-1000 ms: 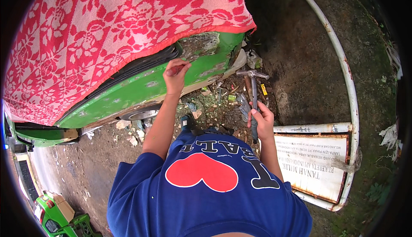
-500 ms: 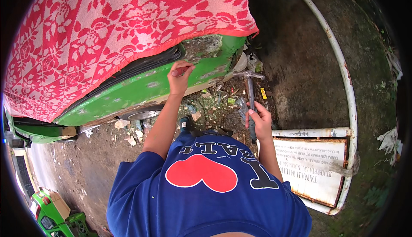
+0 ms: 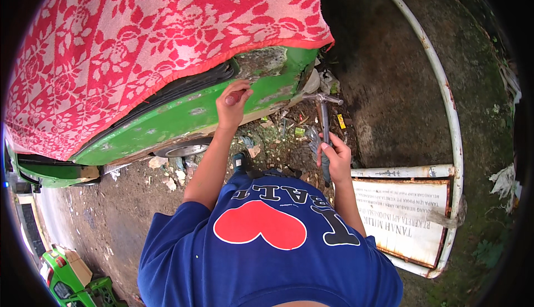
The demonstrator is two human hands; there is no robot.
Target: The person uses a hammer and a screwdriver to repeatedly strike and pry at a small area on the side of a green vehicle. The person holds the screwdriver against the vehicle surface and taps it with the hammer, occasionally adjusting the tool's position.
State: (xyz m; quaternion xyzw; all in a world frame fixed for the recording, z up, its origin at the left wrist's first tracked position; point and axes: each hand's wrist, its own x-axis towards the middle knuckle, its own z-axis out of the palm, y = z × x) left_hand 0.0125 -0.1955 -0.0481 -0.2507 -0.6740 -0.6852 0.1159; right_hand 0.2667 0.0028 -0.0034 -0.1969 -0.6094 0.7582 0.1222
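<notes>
My left hand (image 3: 230,104) is closed around a reddish tool handle (image 3: 237,96) against the side of a green car body (image 3: 197,109), just below a scraped, paint-stripped patch (image 3: 261,59). The tool's working end is hidden by my fingers or too small to make out. My right hand (image 3: 335,157) grips a metal hammer (image 3: 325,120) by its dark handle, its head pointing away from me, over debris on the ground right of my left hand. A red and pink floral cloth (image 3: 167,23) covers the car above a dark window edge.
A rusty white pipe frame (image 3: 444,84) with a weathered signboard (image 3: 403,221) lies at my right. Below the car are a wheel (image 3: 185,149) and scattered debris (image 3: 283,132). Another small green vehicle or body part (image 3: 64,273) is at the lower left.
My left hand has shifted slightly, turning the handle's end toward me. My right hand and the hammer have moved a little to the left; the hammer remains held.
</notes>
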